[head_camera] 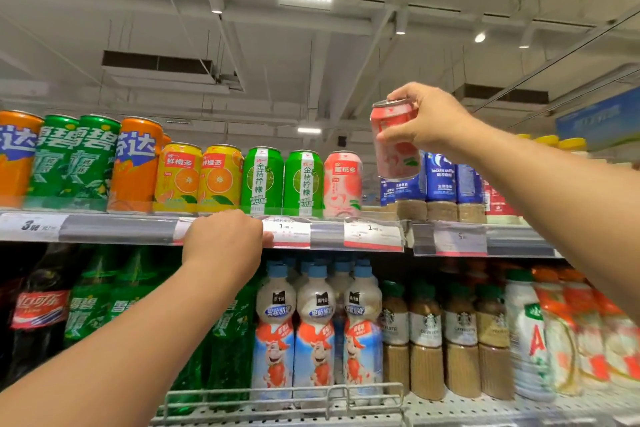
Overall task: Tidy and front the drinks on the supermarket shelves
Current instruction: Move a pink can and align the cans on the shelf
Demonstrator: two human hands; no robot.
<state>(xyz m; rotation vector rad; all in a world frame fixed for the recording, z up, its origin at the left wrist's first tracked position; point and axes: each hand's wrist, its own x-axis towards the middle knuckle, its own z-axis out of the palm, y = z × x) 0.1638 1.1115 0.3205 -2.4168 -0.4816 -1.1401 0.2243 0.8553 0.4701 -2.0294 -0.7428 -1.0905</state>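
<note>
Right hand (427,116): arm raised and extended from the lower right, wrist above the top shelf level. Fingers curl over the rim and thumb presses the side of a pink peach can (394,146), grasping it. The can is in the air, clear of the shelf, tilted slightly with its base toward the left, in front of and above the blue coffee bottles (440,180).

Left hand (225,241): arm reaches up from the lower left. The hand rests on the front edge of the top shelf (117,229), fingers curled over the price rail, just below the yellow orange-drink cans (201,177). It covers part of a price tag (291,230).

Held can: pink and white body, peach picture, green leaf detail, silver top rim. Print blurred.

A second pink can (343,184) of the same design stands upright on the top shelf, just right of two green lime cans (282,182); the shelf spot to its right, under the held can, is open.

Lower shelf: milk-drink bottles (315,333) with blue caps, brown coffee bottles (443,340) beside them.
</note>
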